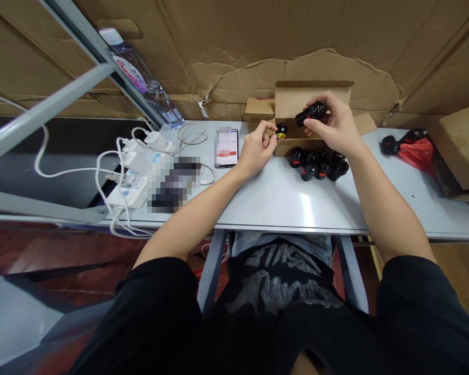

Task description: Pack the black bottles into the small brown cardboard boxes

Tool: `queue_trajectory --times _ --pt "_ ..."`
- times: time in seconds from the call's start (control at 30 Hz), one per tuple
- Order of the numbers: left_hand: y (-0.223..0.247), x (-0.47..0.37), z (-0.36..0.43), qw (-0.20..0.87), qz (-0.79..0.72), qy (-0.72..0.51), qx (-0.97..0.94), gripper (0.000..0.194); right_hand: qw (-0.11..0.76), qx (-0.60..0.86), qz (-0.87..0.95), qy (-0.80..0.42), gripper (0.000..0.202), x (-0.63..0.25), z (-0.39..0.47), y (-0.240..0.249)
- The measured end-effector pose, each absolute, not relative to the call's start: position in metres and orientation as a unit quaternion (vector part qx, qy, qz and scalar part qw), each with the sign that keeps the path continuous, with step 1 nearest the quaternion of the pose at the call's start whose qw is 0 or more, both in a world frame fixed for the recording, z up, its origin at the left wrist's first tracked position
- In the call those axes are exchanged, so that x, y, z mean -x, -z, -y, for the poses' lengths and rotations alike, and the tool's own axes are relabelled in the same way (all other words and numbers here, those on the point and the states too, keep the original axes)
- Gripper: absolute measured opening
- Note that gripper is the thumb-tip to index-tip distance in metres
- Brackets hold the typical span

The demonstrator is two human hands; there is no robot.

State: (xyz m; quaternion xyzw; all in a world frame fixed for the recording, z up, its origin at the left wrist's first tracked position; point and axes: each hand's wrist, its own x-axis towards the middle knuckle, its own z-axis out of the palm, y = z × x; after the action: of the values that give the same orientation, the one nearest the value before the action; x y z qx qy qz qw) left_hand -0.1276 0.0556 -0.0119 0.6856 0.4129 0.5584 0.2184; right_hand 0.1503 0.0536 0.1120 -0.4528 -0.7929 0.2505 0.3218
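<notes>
My right hand (330, 122) grips a black cylindrical part (311, 113) with a small red mark, held tilted above an open cardboard box (304, 147). At the box's left end my left hand (258, 147) has its fingers curled, with thumb and forefinger close to a black part with a yellow ring (281, 131). Whether those fingers hold that part is hard to make out. In front of the box several similar black parts (316, 165) stand grouped on the white table (289, 203).
Left of my hands lie a phone (226, 148), a blurred dark device (175, 185), a power strip (128, 192) with white cables and a tilted water bottle (144, 78). To the right are a red bag (417, 154) with black parts and a large carton (460, 146).
</notes>
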Motion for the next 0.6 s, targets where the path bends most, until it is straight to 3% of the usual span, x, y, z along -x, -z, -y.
queue_trajectory --times 0.13,0.27,0.6 --pt "0.013 0.129 -0.055 0.220 -0.404 -0.555 -0.693 0.019 0.268 0.452 0.814 -0.247 0.057 -0.140 -0.067 -0.142" --pt "0.012 0.131 -0.053 0.214 -0.410 -0.541 -0.702 0.018 0.149 0.466 0.850 -0.193 0.033 -0.132 -0.085 -0.161" --pt "0.008 0.131 -0.048 0.216 -0.432 -0.522 -0.703 0.015 0.031 0.456 0.862 -0.218 0.043 -0.129 -0.118 -0.119"
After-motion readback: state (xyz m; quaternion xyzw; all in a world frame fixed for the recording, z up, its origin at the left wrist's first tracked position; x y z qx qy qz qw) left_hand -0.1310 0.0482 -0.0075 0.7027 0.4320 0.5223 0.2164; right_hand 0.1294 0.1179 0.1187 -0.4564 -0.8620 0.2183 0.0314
